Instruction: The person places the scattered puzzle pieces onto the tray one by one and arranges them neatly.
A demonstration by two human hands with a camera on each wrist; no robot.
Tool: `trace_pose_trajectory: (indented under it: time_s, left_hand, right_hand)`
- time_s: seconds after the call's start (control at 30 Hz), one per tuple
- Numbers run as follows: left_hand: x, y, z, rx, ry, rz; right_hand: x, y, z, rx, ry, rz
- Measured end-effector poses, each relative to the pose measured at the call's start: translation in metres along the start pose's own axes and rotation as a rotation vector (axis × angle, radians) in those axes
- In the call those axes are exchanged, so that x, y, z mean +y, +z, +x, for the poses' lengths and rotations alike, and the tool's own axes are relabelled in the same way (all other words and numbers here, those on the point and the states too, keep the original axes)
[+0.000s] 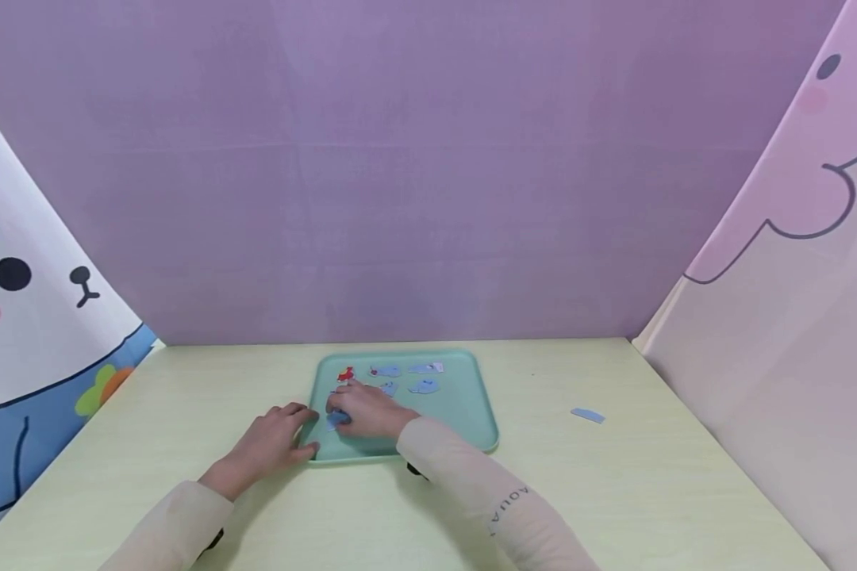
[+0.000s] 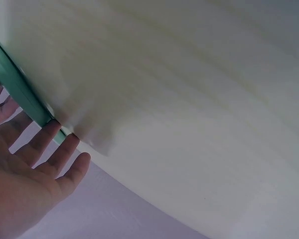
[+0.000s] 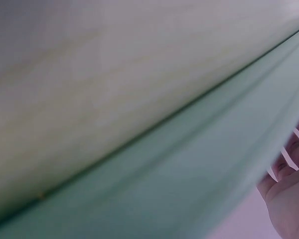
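A light green tray (image 1: 443,428) lies on the table with several flat, irregular cut-out pieces on it. My left hand (image 1: 274,436) rests along its left rim with fingers spread, fingertips at the edge in the left wrist view too. Over the tray's left part, my right hand (image 1: 371,410) holds a blue flat piece (image 1: 339,417) between thumb and fingers, palm down. Part of that piece is hidden by the hand. In the right wrist view the fingers show only at the right edge, behind the tray's side.
Beyond the right hand lie a red piece (image 1: 346,373) and blue pieces, among them one at the back right (image 1: 425,368) and one in front of it (image 1: 424,386). Another blue piece (image 1: 588,415) lies on the table right of the tray. A purple backdrop (image 1: 428,198) stands behind.
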State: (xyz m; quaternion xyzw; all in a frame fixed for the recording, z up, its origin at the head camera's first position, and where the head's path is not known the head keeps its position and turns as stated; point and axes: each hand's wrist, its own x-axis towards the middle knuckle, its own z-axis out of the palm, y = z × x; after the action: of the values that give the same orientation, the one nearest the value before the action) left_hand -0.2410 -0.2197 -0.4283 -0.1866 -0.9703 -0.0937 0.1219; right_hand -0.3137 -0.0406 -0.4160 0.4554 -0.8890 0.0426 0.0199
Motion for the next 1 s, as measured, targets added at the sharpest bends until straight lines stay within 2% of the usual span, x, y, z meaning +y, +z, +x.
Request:
trace_pose_trajectory:
  time_s: [0.5,0.73,1.0]
  left_hand:
    - [-0.001,0.003,0.000,-0.005,-0.008,0.004]
    - [-0.001,0.003,0.001,0.003,-0.002,-0.002]
    - [-0.001,0.004,0.001,-0.004,-0.013,-0.002]
  right_hand:
    - [0.005,-0.001,-0.003,-0.005,-0.013,-0.007]
    - [0.005,-0.007,-0.013,0.013,-0.037,-0.040]
    - [0.011,-0.013,-0.029,0.038,-0.036,-0.032]
